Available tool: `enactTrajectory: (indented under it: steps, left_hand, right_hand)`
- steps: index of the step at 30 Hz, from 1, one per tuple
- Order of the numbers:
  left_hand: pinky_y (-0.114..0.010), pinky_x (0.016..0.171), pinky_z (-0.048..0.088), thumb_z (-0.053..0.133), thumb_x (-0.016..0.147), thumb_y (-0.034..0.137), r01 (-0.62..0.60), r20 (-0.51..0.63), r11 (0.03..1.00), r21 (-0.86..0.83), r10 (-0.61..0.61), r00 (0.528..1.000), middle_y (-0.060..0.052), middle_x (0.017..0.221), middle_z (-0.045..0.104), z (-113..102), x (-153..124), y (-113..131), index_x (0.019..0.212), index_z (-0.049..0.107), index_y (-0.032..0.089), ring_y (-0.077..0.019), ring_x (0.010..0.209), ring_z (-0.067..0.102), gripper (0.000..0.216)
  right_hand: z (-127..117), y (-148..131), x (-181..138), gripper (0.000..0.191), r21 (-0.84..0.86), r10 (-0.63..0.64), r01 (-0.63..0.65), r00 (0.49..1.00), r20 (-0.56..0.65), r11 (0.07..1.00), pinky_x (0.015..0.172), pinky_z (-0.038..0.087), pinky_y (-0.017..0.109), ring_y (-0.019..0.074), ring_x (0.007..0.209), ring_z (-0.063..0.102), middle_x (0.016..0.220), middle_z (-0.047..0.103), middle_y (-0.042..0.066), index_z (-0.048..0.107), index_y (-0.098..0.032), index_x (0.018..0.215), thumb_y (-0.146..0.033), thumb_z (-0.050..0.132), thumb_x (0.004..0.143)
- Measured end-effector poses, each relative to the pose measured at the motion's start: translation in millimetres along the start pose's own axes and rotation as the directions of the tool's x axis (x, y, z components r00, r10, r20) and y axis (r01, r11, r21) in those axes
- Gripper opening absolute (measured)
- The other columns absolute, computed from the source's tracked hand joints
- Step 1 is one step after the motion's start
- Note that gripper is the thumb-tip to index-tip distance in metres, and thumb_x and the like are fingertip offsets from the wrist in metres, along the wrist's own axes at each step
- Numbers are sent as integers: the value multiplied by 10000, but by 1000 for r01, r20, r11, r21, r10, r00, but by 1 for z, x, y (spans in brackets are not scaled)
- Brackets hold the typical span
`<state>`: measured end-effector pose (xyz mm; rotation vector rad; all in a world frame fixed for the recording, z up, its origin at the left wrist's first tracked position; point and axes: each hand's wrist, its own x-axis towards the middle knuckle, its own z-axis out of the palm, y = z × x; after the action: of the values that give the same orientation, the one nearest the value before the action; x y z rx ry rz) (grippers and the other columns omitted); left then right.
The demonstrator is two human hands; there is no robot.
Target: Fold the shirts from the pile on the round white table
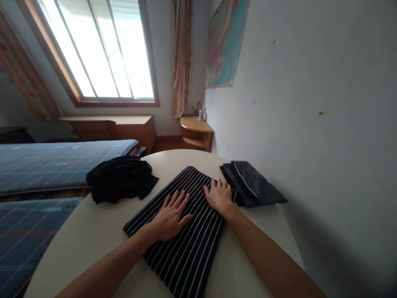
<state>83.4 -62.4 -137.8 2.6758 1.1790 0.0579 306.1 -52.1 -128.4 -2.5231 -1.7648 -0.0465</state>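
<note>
A black cloth with thin white stripes (189, 256) lies flat and folded into a rough rectangle on the round white table (173, 156). My left hand (171, 216) rests palm down on its left middle part, fingers stretched and thumb apart. Farther up, near the cloth's right edge, my right hand (218, 194) lies on it with the fingers spread. Just beyond that hand sits a folded dark grey cloth (256, 184) with a light piping line. A crumpled black cloth (120, 178) is heaped at the table's left side.
A bare wall (325, 145) runs close along the table's right side. To the left are blue plaid mattresses (62, 163). A small wooden corner shelf (195, 124) and a low wooden desk (130, 120) stand behind, below the window (102, 49).
</note>
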Motion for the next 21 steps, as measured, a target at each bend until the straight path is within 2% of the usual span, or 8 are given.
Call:
enactTrajectory:
  steps: [3,6,7,9,13,16,18,21]
  left_hand:
    - [-505,1215,127,263,1003,600,-112,20,993,35,112,994,-48,1644,130,-11,-2,-14,1579,189,261,-279,1518,69,673]
    - [-589,1185,142,379,994,492,106,-78,982,159,-95,992,-95,1626,212,-17,-8,2,1545,324,243,-369,1499,135,608]
    - [-629,1167,137,404,986,452,214,-139,958,189,-190,972,-119,1620,227,-17,-11,12,1540,342,224,-408,1489,140,602]
    - [-680,1134,153,412,976,461,287,-190,940,186,-252,949,-136,1622,215,-13,-15,34,1553,308,227,-452,1476,134,631]
    - [-690,1129,170,394,957,548,253,-132,961,107,-239,962,-135,1630,175,2,-19,61,1560,286,210,-467,1470,136,700]
    - [-679,1142,159,387,953,549,249,-100,965,80,-241,965,-133,1633,160,11,-18,63,1542,336,185,-451,1479,110,694]
    - [-669,1150,150,377,953,556,251,-89,965,75,-245,966,-131,1634,154,14,-17,60,1538,345,175,-441,1484,91,699]
    - [-657,1151,158,337,960,588,267,-85,961,68,-261,962,-126,1631,163,14,-12,51,1560,285,181,-432,1487,95,728]
  right_hand:
    - [-12,4,-20,681,-54,-10,11,1000,16,998,999,319,487,380,1231,511,1383,517,298,487,-25,1415,-534,355,982]
    - [-23,8,-38,667,-91,-5,11,998,59,996,945,357,503,397,1137,563,1251,594,333,587,25,1290,-529,395,970]
    - [-26,8,-43,659,-104,-3,9,998,60,995,952,354,519,409,1145,555,1260,588,340,608,29,1262,-525,405,968]
    - [-29,6,-52,666,-104,-28,29,1000,3,994,1007,316,553,434,1229,494,1363,519,339,592,33,1294,-518,406,970]
    - [-23,-5,-61,687,66,-311,323,938,-151,944,1156,183,512,345,1432,302,1573,329,187,370,-99,1516,-549,320,999]
    - [-10,-8,-58,610,206,-534,543,839,-99,814,1199,109,488,268,1486,216,1616,275,37,336,-291,1536,-584,259,1007]
    - [-2,-6,-52,608,251,-560,550,827,-35,797,1205,82,501,267,1501,172,1620,266,14,352,-315,1527,-604,239,1003]
    - [6,1,-40,637,265,-508,487,862,9,832,1209,66,497,278,1506,149,1625,252,21,344,-298,1533,-622,240,995]
